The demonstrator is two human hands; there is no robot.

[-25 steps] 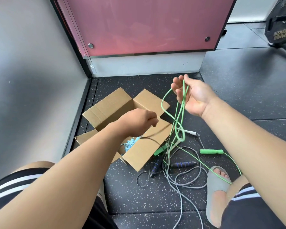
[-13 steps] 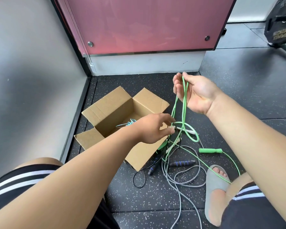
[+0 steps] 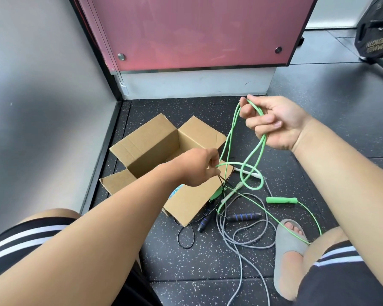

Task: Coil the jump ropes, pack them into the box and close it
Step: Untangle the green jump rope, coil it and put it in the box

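At the left, the box (image 3: 150, 151) stands open on the floor (image 3: 186, 272), flaps spread outward. Our left forearm crosses much of the opening, so we see little inside. A patch of pale blue rope (image 3: 175, 192) shows just under the arm, and we judge that one coil is already packed. Otherwise only bare cardboard wall is visible.

Our left hand (image 3: 197, 167) hovers over the box's near-right corner, fingers curled, pinching a strand of the green rope (image 3: 261, 144) between thumb and fingertips. A thin black rope (image 3: 186, 247) rises toward that hand too; we cannot tell whether it is caught in the pinch.

The green rope hangs in the air between both hands, in a few long loops that droop to a curl above the floor. Its tail runs down to a green handle (image 3: 281, 199) lying at the right. Our right hand (image 3: 272, 123) is raised, fingers closed around the top of the loops, thumb pressed on them.

We judge the rope light, limp and smooth. Its loops will likely slide and spring open unless gathered tight, so the hold belongs at the bundle's top and, for the free end, near the handle. Below, a grey rope (image 3: 220, 226) and the black one lie tangled with it on the floor, so pulling may drag them along.
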